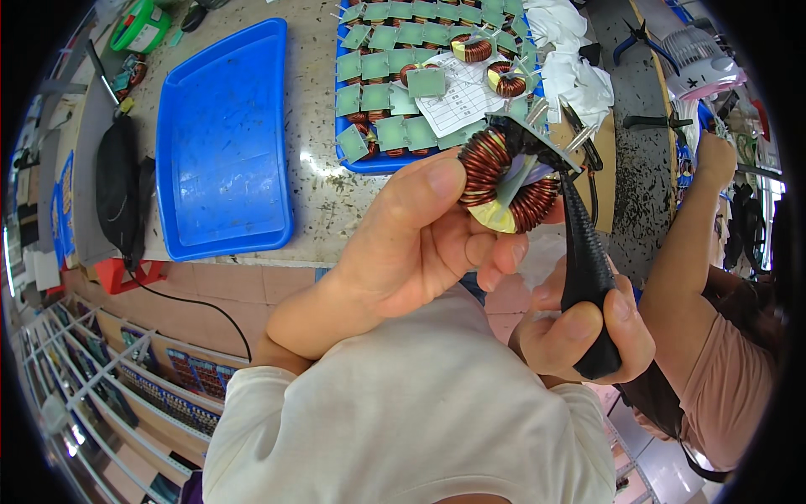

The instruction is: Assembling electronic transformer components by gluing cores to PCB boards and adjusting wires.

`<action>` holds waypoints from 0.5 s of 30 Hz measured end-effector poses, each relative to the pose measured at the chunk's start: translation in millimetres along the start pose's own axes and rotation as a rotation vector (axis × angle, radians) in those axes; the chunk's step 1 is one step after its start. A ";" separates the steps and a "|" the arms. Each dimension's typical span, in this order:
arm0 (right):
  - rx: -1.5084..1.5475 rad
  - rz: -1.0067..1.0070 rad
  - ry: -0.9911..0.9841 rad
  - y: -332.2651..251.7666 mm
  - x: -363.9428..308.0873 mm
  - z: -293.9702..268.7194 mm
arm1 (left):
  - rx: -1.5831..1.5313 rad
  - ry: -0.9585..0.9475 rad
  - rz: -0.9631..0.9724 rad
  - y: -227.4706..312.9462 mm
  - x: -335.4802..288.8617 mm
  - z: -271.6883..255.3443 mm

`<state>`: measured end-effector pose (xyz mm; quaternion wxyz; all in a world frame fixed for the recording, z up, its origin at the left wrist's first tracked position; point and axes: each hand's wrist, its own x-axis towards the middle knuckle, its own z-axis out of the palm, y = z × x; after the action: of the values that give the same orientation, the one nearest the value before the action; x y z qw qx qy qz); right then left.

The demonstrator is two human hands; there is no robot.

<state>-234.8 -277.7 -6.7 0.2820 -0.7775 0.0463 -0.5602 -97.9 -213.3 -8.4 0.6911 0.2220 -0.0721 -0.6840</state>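
My left hand [411, 231] pinches a toroidal coil [487, 172] wound with copper wire, a strip of yellow tape round its lower part. A small green board [554, 144] with metal pins is attached to its upper right side, and black material shows where they join. My right hand [579, 332] is closed round a black tapered tool [585, 260] with a textured surface. Its narrow tip points up at the joint between coil and board; whether it touches is unclear. Both hands are raised in front of my chest, over the bench's near edge.
Behind the coil, a blue tray [344, 160] holds rows of similar coils and a printed paper sheet [457, 97]. Another blue tray [222, 151] lies to the left. White cloths [575, 67], pliers [583, 139] and a fan [697, 63] are at right, near another person's arm [688, 227].
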 end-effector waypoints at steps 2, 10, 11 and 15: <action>0.046 0.100 0.002 -3.3 0.4 -3.3 | -0.007 0.018 -0.001 0.3 0.7 2.3; 0.861 0.633 0.490 1.2 3.4 -1.4 | -0.167 0.039 -0.031 -0.4 10.4 5.0; 1.078 0.662 0.478 12.0 3.5 -8.2 | -0.226 0.087 -0.033 -2.7 6.5 5.7; 1.839 1.080 0.789 51.8 -1.2 -19.3 | -0.200 -0.076 0.087 -5.8 7.6 -12.4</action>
<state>-239.9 -328.0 -29.0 0.9159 0.0764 0.0321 -0.3927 -97.9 -218.0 -23.3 0.7356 0.1224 -0.0390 -0.6652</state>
